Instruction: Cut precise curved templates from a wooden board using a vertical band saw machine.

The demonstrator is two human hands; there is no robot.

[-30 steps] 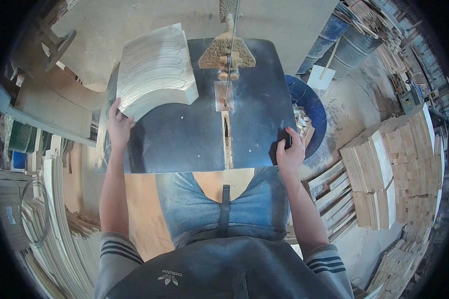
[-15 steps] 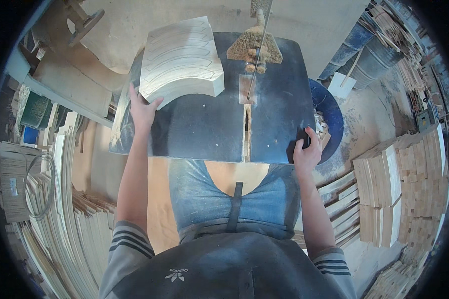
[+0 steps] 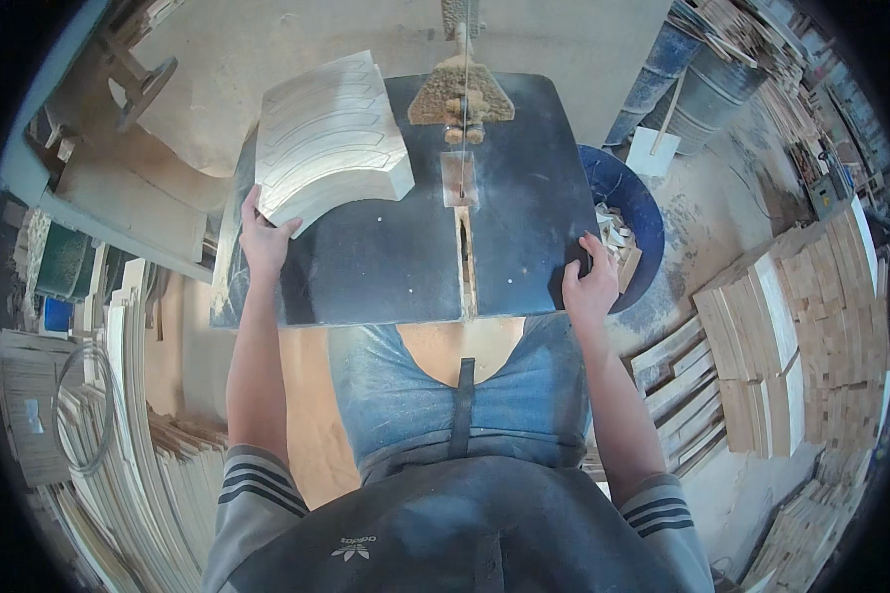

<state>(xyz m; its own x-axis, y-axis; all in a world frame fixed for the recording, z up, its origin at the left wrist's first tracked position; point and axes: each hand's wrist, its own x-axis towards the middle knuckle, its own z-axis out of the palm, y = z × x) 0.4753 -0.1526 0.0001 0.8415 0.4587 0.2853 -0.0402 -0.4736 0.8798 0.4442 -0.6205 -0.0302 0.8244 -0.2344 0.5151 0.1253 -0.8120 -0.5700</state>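
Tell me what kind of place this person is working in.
Most likely a woodworking shop. A band saw table sits in front of the person, the left hand holds a thick curved wood block on it, and stacks of cut boards fill the dusty floor.

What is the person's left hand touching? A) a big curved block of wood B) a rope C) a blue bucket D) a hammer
A: the left hand grips the near edge of the pale curved wood block lying on the dark saw table.
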